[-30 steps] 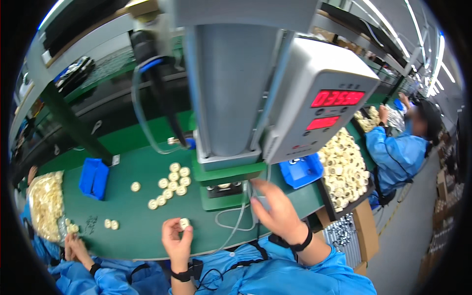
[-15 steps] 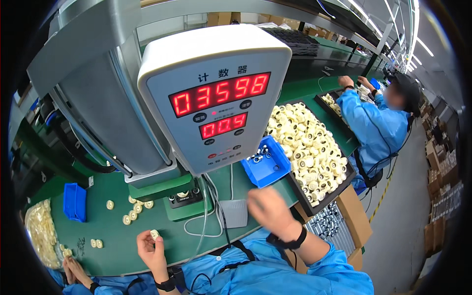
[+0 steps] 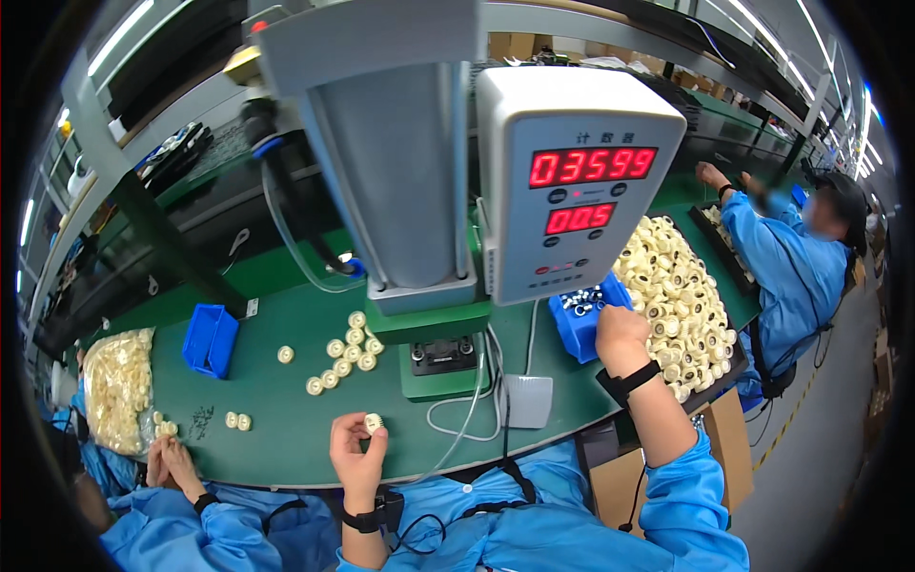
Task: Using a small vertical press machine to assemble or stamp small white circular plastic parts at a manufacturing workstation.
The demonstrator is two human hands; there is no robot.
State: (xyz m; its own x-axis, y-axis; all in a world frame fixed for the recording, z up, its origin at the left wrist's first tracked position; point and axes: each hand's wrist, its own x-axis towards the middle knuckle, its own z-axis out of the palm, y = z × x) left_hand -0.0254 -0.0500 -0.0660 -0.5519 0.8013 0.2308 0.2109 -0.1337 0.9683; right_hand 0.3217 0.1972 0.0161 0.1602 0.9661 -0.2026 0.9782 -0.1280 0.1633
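Observation:
My left hand [image 3: 357,456], near the front edge of the green table, pinches a round cream plastic wheel [image 3: 373,422] with ridged edges between thumb and fingers. My right hand [image 3: 624,340] is curled at the right side of a blue bin [image 3: 575,334] that holds small shiny metal rings [image 3: 580,301]. Its fingertips are hidden, so what they hold, if anything, does not show. Between my hands stands a press with a silver cylinder [image 3: 396,181], a green base [image 3: 429,384] and a black fixture [image 3: 443,357]. No wheel shows on the fixture.
A counter box [image 3: 581,257] with red digits overhangs the press. Cream wheels [image 3: 355,353] lie left of it; a black tray of wheels [image 3: 729,367] stands right. A foot-pedal-like grey block [image 3: 527,400], tubes, another blue bin [image 3: 210,343], a bag [image 3: 116,391] and two co-workers surround me.
My view has swung left, so everything sits further right. My right hand has moved from the table's front edge up to the blue bin. The counter reading has changed. My left hand still holds the wheel.

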